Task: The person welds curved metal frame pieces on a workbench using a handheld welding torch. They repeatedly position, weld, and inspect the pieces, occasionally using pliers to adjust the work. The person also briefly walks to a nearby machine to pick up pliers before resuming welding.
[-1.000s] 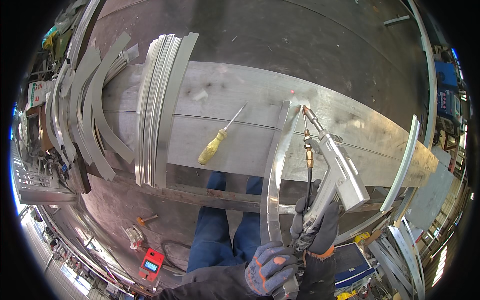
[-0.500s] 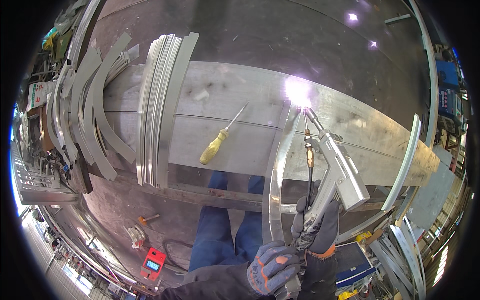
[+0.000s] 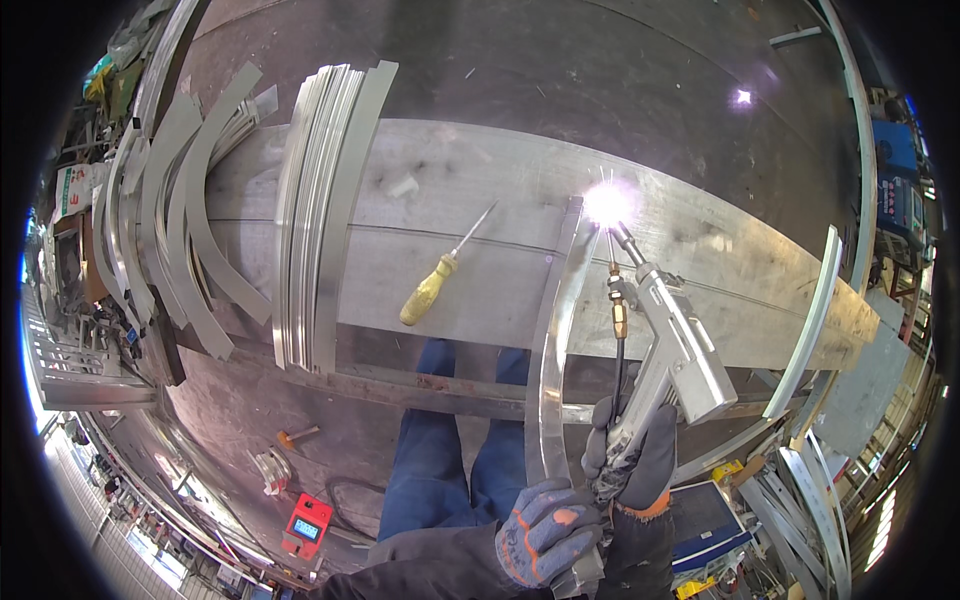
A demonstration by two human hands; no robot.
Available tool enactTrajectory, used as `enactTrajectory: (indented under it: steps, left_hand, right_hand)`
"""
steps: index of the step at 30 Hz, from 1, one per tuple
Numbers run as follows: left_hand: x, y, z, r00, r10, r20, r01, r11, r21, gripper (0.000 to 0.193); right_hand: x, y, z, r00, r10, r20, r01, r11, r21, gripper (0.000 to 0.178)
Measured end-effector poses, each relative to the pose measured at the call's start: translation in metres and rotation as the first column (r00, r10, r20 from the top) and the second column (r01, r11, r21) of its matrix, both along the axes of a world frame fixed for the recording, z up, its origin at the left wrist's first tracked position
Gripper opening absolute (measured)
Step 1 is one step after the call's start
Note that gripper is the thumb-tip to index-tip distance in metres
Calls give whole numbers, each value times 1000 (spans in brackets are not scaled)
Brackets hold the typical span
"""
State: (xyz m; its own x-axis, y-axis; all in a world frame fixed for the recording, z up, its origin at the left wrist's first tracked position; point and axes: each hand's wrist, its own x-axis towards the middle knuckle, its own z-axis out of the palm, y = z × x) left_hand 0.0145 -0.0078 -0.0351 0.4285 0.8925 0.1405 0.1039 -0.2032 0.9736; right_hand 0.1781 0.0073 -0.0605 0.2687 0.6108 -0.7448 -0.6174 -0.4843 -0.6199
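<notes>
My right hand (image 3: 645,455), in a dark grey glove, is closed round the grip of a silver handheld welding gun (image 3: 690,372). A black hose with a brass fitting (image 3: 620,320) runs alongside the nozzle. The nozzle points at a bright white-violet glare (image 3: 608,204), which hides the spot it touches. That glare sits at the far end of a narrow, curved metal strip (image 3: 552,390) lying across the bench plate (image 3: 450,290). My left hand (image 3: 548,533), in a grey-blue glove with orange marks, is wrapped over the strip's near end.
A yellow-handled screwdriver (image 3: 428,290) lies on the plate. Left of it are stacked straight strips (image 3: 320,220) and several curved ones (image 3: 215,200). Another strip (image 3: 808,325) crosses the plate's right end. On the floor are a hammer (image 3: 298,436) and a red device with a screen (image 3: 307,527).
The glare and nozzle tip have shifted slightly nearer and to the right along the strip's end. One of two bright spots at the upper right has disappeared. My left hand has barely moved.
</notes>
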Motion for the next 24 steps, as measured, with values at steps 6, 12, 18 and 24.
enactTrajectory:
  steps: [6, 12, 18, 24]
  left_hand:
    - [3, 5, -1, 1000, 26, 11, -26, 999, 39, 41]
    - [3, 2, -1, 1000, 11, -15, -11, 1000, 29, 42]
    - [1, -4, -2, 999, -15, -32, 15, 1000, 7, 45]
    - [2, -9, -3, 999, -7, -39, 7, 1000, 9, 45]
  right_hand:
    - [-2, -3, 4, 997, -58, -41, 56, 997, -48, 62]
    - [-2, -10, 5, 997, -57, -54, 53, 996, -70, 64]
    - [5, -14, 7, 983, 13, -184, -11, 1000, 13, 68]
    - [-5, -15, 13, 996, -86, 3, 86, 987, -137, 70]
